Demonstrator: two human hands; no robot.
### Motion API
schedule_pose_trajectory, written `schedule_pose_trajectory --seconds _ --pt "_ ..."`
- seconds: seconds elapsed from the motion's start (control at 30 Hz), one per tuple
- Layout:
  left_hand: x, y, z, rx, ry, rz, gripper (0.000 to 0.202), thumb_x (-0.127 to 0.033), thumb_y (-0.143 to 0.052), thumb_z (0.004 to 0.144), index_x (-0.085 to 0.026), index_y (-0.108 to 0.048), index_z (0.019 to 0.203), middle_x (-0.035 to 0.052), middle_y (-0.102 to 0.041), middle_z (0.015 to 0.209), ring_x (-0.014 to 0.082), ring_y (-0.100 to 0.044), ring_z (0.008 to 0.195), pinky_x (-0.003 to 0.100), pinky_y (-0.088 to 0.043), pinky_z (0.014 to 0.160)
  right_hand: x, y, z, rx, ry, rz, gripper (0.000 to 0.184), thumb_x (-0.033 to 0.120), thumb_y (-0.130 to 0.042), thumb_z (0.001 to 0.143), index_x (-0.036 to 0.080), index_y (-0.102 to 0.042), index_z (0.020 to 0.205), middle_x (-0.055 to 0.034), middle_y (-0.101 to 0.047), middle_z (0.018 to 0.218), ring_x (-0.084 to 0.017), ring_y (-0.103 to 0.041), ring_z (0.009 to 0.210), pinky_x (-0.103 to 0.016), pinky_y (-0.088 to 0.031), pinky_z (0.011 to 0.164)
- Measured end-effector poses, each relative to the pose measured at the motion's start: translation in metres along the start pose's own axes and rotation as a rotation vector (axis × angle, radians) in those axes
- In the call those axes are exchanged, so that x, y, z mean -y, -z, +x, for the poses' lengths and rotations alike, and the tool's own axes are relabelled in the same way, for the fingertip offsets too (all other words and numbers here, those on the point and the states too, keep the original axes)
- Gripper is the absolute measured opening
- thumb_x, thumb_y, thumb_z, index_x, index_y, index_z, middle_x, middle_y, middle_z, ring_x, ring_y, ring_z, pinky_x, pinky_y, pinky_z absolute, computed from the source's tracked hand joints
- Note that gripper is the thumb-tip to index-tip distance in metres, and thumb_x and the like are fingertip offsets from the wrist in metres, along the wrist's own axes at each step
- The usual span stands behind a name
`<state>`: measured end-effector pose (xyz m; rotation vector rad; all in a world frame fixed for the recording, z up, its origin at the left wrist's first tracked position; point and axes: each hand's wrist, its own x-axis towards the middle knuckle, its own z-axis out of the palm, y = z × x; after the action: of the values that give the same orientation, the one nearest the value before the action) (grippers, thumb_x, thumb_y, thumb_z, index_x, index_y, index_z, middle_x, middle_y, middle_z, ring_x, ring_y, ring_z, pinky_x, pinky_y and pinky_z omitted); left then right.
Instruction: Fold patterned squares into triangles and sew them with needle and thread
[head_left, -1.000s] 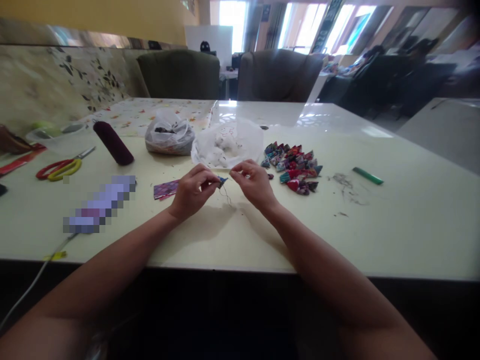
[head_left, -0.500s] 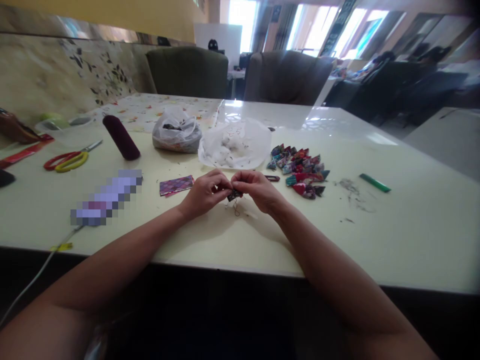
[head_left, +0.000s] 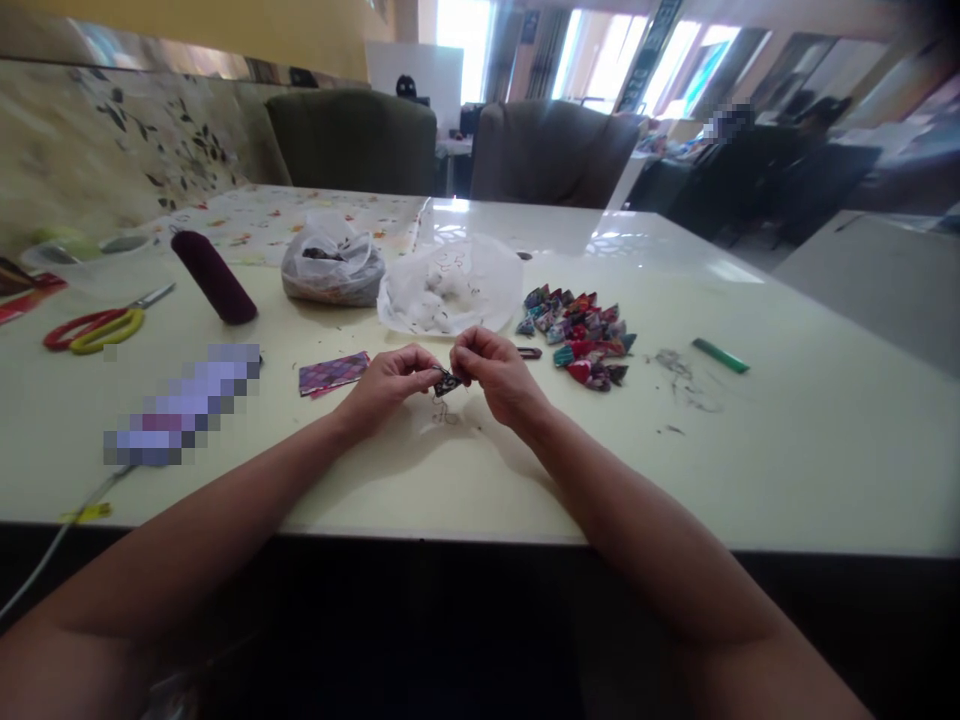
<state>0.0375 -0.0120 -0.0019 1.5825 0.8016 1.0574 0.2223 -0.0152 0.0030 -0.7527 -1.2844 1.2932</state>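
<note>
Left hand [head_left: 386,388]: pinches a small dark patterned fabric piece [head_left: 448,386] at the frame's centre, above the tabletop [head_left: 810,460].
Right hand [head_left: 493,372]: fingers bunched at the piece's right end, apparently pinching it, though the grip shows small.
Thread [head_left: 444,412]: loops beneath the piece.
Colourful fabric points [head_left: 581,332]: clustered in rows, right of centre.
Spread plastic bag [head_left: 496,278]: bears white stuffing [head_left: 431,308], upper centre.
Scissors [head_left: 136,318]: red-and-yellow handled, lying at left.
</note>
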Motion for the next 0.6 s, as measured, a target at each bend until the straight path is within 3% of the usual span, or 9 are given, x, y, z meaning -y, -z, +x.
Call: schedule_pose_trajectory --seconds 0.1,0.33,0.6 --pt "-0.0019 -0.0013 -0.0002 -0.020 -0.010 0.004 0.012 -0.029 -0.076 0.079 -0.019 -0.071 0.077 0.0022 -0.066 0.072 0.0135 -0.058 0.067 0.029 -0.049 0.066 0.0024 0.0010 -0.0001 -0.078 0.012 0.026 0.021 0.031 -0.073 0.075 0.019 -0.055 0.076 0.0030 -0.059 0.068 -0.009 -0.053 0.062 -0.023 -0.033 0.056" --pt "-0.0025 -0.0026 -0.0012 -0.004 -0.016 0.009 0.012 -0.028 -0.075 0.078 -0.019 -0.069 0.074 0.0012 -0.065 0.071 0.0132 -0.058 0.066 0.028 -0.048 0.065 0.0050 0.0018 -0.0007 -0.042 -0.065 0.108 0.033 0.043 -0.076 0.077 0.020 -0.053 0.082 -0.0011 -0.067 0.083 -0.014 -0.065 0.078 -0.023 -0.040 0.059" --pt "0.0003 -0.0030 -0.0004 -0.084 0.017 -0.149 0.011 -0.026 -0.075 0.077 -0.018 -0.068 0.076 0.0007 -0.064 0.071 0.0101 -0.056 0.063 0.026 -0.045 0.063 0.0000 0.0011 0.0033 -0.107 -0.319 0.295 0.035 0.039 -0.085 0.073 0.019 -0.068 0.096 -0.0023 -0.070 0.082 -0.012 -0.063 0.073 -0.023 -0.047 0.061"
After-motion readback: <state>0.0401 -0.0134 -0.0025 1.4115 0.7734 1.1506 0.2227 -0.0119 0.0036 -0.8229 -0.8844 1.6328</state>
